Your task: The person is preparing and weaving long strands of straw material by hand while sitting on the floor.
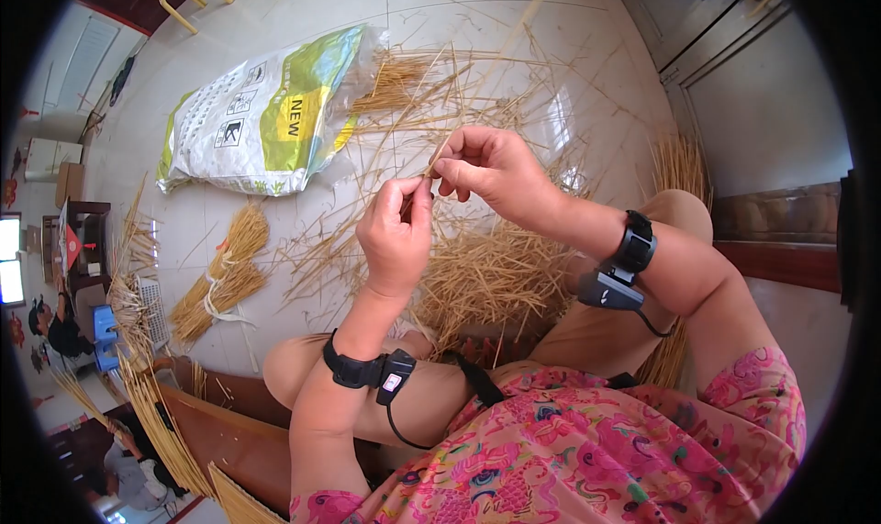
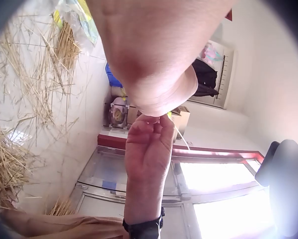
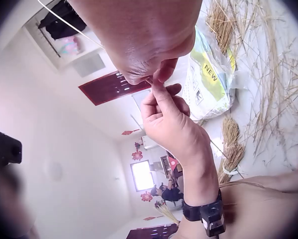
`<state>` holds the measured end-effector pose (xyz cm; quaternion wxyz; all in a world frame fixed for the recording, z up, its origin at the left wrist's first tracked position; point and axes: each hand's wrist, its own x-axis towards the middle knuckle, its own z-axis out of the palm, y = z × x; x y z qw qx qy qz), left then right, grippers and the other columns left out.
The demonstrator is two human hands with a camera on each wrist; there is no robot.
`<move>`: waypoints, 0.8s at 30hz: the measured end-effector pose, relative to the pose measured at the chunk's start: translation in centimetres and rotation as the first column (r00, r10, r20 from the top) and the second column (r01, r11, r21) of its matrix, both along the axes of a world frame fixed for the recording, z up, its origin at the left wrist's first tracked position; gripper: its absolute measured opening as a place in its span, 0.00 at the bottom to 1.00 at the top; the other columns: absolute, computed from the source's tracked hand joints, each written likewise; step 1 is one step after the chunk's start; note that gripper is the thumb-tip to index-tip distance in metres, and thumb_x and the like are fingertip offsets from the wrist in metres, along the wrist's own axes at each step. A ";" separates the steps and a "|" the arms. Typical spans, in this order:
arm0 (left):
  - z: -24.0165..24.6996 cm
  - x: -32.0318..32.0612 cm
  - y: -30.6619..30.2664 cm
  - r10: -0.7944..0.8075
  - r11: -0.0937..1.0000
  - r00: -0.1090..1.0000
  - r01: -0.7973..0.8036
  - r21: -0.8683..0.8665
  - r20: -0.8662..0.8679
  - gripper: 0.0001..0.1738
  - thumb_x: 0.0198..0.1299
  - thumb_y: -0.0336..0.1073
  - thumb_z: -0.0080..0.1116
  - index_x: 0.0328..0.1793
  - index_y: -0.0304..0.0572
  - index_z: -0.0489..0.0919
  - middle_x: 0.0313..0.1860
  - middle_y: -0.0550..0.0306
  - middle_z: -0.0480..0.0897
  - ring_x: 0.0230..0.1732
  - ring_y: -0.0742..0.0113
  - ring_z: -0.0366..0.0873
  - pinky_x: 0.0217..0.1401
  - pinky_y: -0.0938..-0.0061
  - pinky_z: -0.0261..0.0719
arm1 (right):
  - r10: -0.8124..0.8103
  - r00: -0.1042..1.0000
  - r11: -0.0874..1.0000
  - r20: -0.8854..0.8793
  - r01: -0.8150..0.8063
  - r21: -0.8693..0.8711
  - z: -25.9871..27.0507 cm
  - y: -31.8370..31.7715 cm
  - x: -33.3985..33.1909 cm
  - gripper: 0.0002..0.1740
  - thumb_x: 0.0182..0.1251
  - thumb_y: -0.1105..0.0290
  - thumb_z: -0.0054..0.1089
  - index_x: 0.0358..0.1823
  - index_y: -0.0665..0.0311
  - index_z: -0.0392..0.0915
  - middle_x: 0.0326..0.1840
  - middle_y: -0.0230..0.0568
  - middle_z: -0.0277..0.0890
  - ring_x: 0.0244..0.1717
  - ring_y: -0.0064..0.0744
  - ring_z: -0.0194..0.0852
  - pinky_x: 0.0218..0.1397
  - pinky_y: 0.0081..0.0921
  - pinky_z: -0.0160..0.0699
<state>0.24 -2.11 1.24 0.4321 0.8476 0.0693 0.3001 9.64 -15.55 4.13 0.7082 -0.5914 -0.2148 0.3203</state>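
My left hand (image 1: 396, 235) and right hand (image 1: 500, 173) meet at their fingertips above the straw-strewn floor. Between them they pinch a thin straw stalk (image 3: 69, 22), whose pale length sticks out past the right hand in the right wrist view. In the left wrist view a short piece of it shows beside the fingers. Most of the pinched part is hidden by fingers and thumbs. Below the hands lies a loose heap of cut straw (image 1: 496, 281).
A white and green plastic bag (image 1: 248, 125) lies at the upper left, straw (image 1: 399, 79) spilling from its mouth. Nearer is a tied straw bundle (image 1: 220, 276). More straw (image 1: 679, 166) stands by the metal door (image 1: 762, 93). Two people (image 1: 69, 327) are at the far left.
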 end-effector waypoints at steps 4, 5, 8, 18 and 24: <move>0.0 0.0 -0.1 0.027 0.993 0.999 -0.029 0.116 0.021 0.06 0.54 0.26 0.63 0.34 0.39 0.76 0.26 0.53 0.79 0.23 0.60 0.77 0.24 0.71 0.74 | -0.037 0.999 0.999 0.018 0.038 -0.012 -0.6 0.2 -0.3 0.05 0.64 0.72 0.56 0.34 0.67 0.74 0.29 0.32 0.76 0.27 0.16 0.71 0.31 0.15 0.73; 0.1 0.0 -0.1 0.027 0.992 0.999 -0.029 0.123 0.021 0.06 0.54 0.26 0.63 0.34 0.38 0.76 0.26 0.52 0.79 0.23 0.60 0.77 0.25 0.71 0.74 | -0.048 0.999 0.999 0.025 0.049 -0.010 -0.7 0.2 -0.3 0.05 0.64 0.72 0.56 0.34 0.67 0.74 0.29 0.32 0.76 0.27 0.16 0.71 0.31 0.15 0.73; 0.2 -0.1 -0.2 0.026 0.990 0.999 -0.029 0.136 0.026 0.05 0.55 0.26 0.62 0.34 0.38 0.76 0.25 0.53 0.79 0.22 0.63 0.77 0.24 0.73 0.74 | -0.059 0.998 0.998 -0.003 0.059 0.009 -0.8 0.2 -0.3 0.04 0.63 0.73 0.56 0.35 0.67 0.74 0.29 0.32 0.76 0.27 0.16 0.71 0.31 0.15 0.73; 0.2 -0.2 -0.1 0.044 0.975 0.998 -0.052 0.215 0.041 0.06 0.53 0.26 0.63 0.34 0.39 0.75 0.27 0.51 0.79 0.24 0.55 0.78 0.24 0.68 0.74 | -0.061 0.998 0.998 -0.008 0.061 0.019 -0.6 0.1 -0.5 0.04 0.64 0.74 0.55 0.34 0.69 0.74 0.30 0.33 0.76 0.27 0.17 0.71 0.32 0.16 0.74; -0.1 -0.2 -0.2 0.033 0.979 0.998 -0.042 0.197 0.045 0.06 0.53 0.26 0.63 0.34 0.40 0.76 0.26 0.52 0.79 0.25 0.53 0.78 0.25 0.67 0.74 | -0.080 0.997 0.997 0.002 0.080 0.014 -1.0 0.1 -0.6 0.04 0.62 0.75 0.55 0.33 0.68 0.74 0.29 0.33 0.75 0.28 0.17 0.71 0.32 0.16 0.74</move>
